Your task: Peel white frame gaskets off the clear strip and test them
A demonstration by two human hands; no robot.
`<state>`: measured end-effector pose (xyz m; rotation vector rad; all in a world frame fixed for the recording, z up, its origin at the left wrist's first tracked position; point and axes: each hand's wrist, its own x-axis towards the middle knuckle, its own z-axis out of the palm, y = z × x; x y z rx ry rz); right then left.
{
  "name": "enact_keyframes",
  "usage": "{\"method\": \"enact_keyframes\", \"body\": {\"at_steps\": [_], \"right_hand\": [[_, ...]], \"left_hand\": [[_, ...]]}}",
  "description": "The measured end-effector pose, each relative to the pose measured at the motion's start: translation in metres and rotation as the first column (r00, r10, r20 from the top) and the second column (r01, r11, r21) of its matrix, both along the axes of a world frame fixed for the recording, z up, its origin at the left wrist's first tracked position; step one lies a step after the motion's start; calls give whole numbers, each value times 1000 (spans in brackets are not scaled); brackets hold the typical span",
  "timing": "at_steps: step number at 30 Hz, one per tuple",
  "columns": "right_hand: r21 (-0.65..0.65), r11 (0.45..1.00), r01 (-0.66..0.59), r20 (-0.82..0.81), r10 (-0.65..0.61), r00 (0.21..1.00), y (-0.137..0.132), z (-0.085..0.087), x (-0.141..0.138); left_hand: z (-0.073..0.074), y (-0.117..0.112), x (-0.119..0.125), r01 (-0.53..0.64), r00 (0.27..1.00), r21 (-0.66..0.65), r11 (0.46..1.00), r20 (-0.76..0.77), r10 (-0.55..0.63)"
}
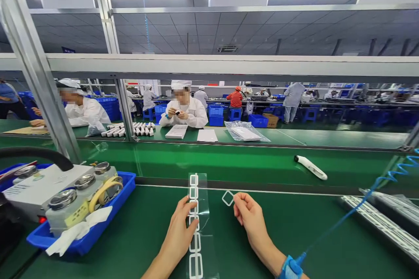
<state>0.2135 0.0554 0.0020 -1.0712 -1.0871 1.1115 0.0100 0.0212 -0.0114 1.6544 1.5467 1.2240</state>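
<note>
One left hand (pixel 178 236), one right hand (pixel 250 219), one film strip (pixel 203 200), one loose frame (pixel 225 194).

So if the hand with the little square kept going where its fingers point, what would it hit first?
Probably the far end of the clear strip, since the right hand, pinching a small white square, points up and left. Depth is unclear, so it may pass above it.

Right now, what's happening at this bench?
A person's left hand presses on a clear strip of white square frames lying on the green table. The right hand pinches one loose frame above the table, beside the strip. A white tool lies on the belt beyond; a blue tray sits at left.
</note>
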Motion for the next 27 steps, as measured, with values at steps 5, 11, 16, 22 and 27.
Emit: {"method": "enact_keyframes", "body": {"at_steps": [5,11,16,22,27], "right_hand": [[99,989,107,217,-126,968,20,4,35],[225,936,269,496,-348,795,66,10,121],[270,850,453,718,-491,493,105,25,201],[162,744,648,860,-429,278,124,33,252],[122,779,615,862,-390,323,135,35,230]], "left_hand": [[-9,2,-1,27,991,-16,1000,-130,-29],[-15,1,-2,30,993,-3,1000,-113,-30],[-13,7,-11,68,997,-123,990,-38,-73],[-7,3,-3,-9,1000,-69,998,-14,8],[-5,2,2,-54,998,-64,996,-13,54]]}}
